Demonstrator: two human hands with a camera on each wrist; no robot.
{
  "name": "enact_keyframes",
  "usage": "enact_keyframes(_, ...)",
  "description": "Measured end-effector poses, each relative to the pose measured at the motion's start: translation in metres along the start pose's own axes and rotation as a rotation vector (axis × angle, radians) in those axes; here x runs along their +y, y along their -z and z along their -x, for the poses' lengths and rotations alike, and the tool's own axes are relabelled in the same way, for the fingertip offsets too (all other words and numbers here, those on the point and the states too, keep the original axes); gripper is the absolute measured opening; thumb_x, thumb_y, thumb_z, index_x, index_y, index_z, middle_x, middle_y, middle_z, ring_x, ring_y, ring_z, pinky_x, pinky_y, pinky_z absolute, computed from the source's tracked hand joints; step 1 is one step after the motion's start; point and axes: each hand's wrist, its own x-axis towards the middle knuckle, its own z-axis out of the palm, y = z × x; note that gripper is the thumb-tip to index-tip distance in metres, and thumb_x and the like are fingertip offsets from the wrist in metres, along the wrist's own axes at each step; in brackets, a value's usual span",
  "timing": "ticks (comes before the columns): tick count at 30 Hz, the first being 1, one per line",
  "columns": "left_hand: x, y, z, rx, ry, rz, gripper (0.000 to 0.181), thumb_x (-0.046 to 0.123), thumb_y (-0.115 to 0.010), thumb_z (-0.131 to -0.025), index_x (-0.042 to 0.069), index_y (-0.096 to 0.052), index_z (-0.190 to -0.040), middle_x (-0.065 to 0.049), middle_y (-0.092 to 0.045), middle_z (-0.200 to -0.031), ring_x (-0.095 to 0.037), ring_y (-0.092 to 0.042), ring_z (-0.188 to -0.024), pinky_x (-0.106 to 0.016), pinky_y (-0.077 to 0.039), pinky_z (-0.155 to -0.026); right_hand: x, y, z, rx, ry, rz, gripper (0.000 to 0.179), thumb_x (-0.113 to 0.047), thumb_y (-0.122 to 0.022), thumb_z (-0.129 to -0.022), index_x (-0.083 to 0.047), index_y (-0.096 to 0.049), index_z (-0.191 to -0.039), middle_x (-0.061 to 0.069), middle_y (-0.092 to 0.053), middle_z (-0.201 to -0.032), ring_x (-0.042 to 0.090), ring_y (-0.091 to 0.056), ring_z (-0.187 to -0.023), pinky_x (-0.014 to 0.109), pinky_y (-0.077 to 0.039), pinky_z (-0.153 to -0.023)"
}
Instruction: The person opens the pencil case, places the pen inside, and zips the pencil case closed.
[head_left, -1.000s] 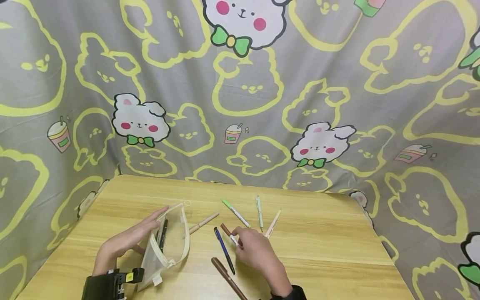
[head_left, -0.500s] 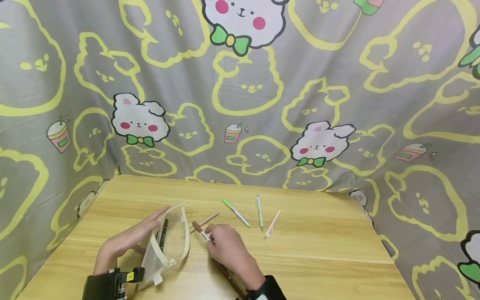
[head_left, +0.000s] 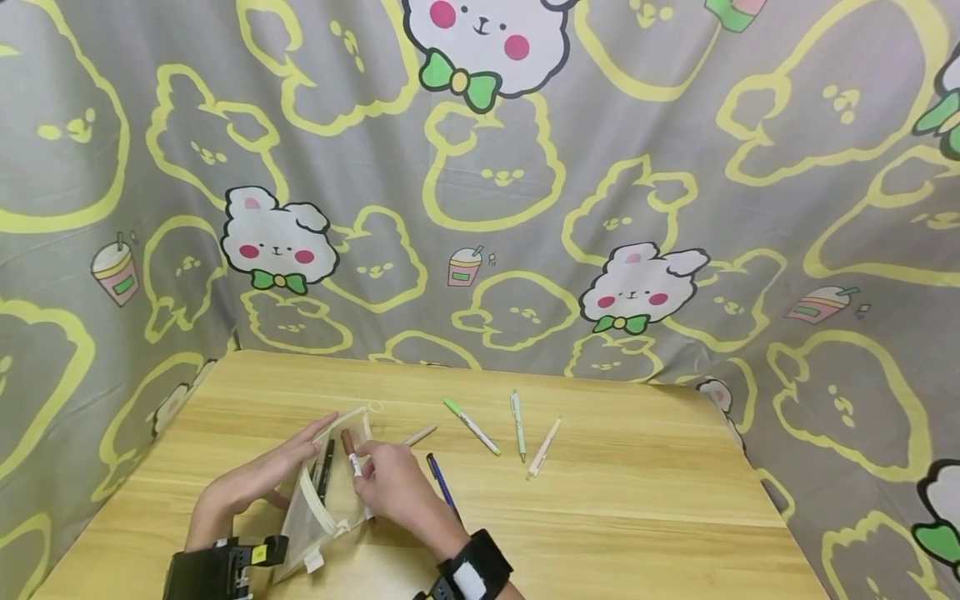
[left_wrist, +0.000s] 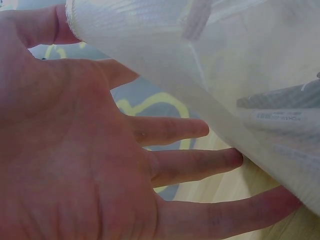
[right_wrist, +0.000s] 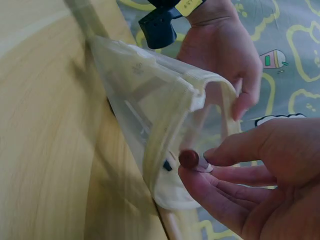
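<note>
A translucent zip pouch [head_left: 303, 533] stands with its mouth spread at the left of the table, and dark pens [head_left: 326, 471] show inside. My left hand [head_left: 255, 479] rests against its left side; in the left wrist view those fingers [left_wrist: 195, 165] are straight and splayed, touching the mesh. Thumb and fingertips of my right hand [head_left: 397, 483] pinch a brown marker [head_left: 347, 442] with a white label at the pouch mouth. The right wrist view shows the marker's round brown end [right_wrist: 189, 158] at the opening. Part of the marker is hidden by the hand.
A blue pen [head_left: 442, 479] lies just right of my right hand, partly covered by it. Beyond are a beige pen [head_left: 420, 435], a green-capped highlighter [head_left: 472, 427], a mint pen [head_left: 519, 427] and a peach pen [head_left: 543, 450]. Patterned cloth [head_left: 495, 250] hangs behind the table.
My right hand has lifted the brown marker from beside the blue pen and carried it left to the pouch mouth. The left hand and pouch stay put.
</note>
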Motion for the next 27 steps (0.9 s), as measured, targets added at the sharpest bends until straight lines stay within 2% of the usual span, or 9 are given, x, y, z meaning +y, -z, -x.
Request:
enact_keyframes(3,0.0,0.001,0.0,-0.009,-0.009,-0.006,0.066,0.039,-0.032,-0.112,0.02,-0.002,-0.167,-0.024,0.015,-0.168,-0.069,0.002,-0.142,-0.077,-0.05,-0.075,-0.005,-0.006,-0.006,-0.001,-0.035,-0.042,0.039,-0.001,-0.075,-0.089,-0.003,-0.069,-0.128,-0.003,-0.07,-0.081,0.0,-0.058,-0.059,0.015,-0.048,-0.049)
enact_keyframes(6,0.0,-0.001,0.0,-0.008,-0.011,-0.001,0.066,0.037,-0.033,-0.111,0.019,-0.002,-0.167,-0.025,0.014,-0.168,-0.069,0.001,-0.142,-0.077,-0.05,-0.076,-0.01,-0.009,-0.008,-0.019,-0.049,-0.09,0.037,-0.001,-0.075,-0.09,-0.004,-0.069,-0.127,0.002,-0.075,-0.092,0.002,-0.068,-0.074,0.015,-0.053,-0.059)
enact_keyframes(9,0.0,-0.002,0.0,0.0,-0.015,-0.001,0.065,0.035,-0.033,-0.111,0.018,-0.003,-0.167,-0.026,0.013,-0.168,-0.069,0.0,-0.142,-0.076,-0.05,-0.075,-0.013,-0.008,-0.007,-0.017,-0.035,-0.068,0.033,-0.001,-0.074,-0.091,-0.005,-0.071,-0.123,0.002,-0.078,-0.097,0.003,-0.071,-0.085,0.014,-0.054,-0.065)
enact_keyframes(17,-0.001,-0.003,0.0,0.013,-0.011,-0.004,0.065,0.036,-0.033,-0.111,0.018,-0.004,-0.167,-0.025,0.012,-0.168,-0.068,-0.002,-0.143,-0.076,-0.051,-0.075,-0.009,0.013,0.006,0.094,0.032,0.1,0.022,-0.002,-0.07,-0.091,-0.009,-0.076,-0.111,-0.005,-0.075,-0.086,-0.001,-0.063,-0.071,0.015,-0.047,-0.058)
enact_keyframes(23,-0.001,-0.003,-0.001,0.014,0.0,-0.005,0.065,0.036,-0.033,-0.111,0.018,-0.003,-0.167,-0.026,0.013,-0.168,-0.068,-0.002,-0.143,-0.077,-0.05,-0.075,0.008,0.033,0.021,0.188,0.056,0.188,0.02,-0.002,-0.072,-0.089,-0.007,-0.076,-0.107,-0.006,-0.069,-0.077,0.0,-0.053,-0.06,0.018,-0.042,-0.052)
enact_keyframes(27,-0.001,-0.002,-0.002,0.007,-0.003,-0.012,0.066,0.036,-0.033,-0.111,0.017,-0.003,-0.167,-0.025,0.015,-0.167,-0.069,0.0,-0.143,-0.078,-0.05,-0.075,0.019,0.043,0.031,0.221,0.047,0.225,0.019,-0.004,-0.073,-0.089,-0.007,-0.075,-0.107,-0.006,-0.063,-0.075,0.002,-0.048,-0.058,0.02,-0.04,-0.049)
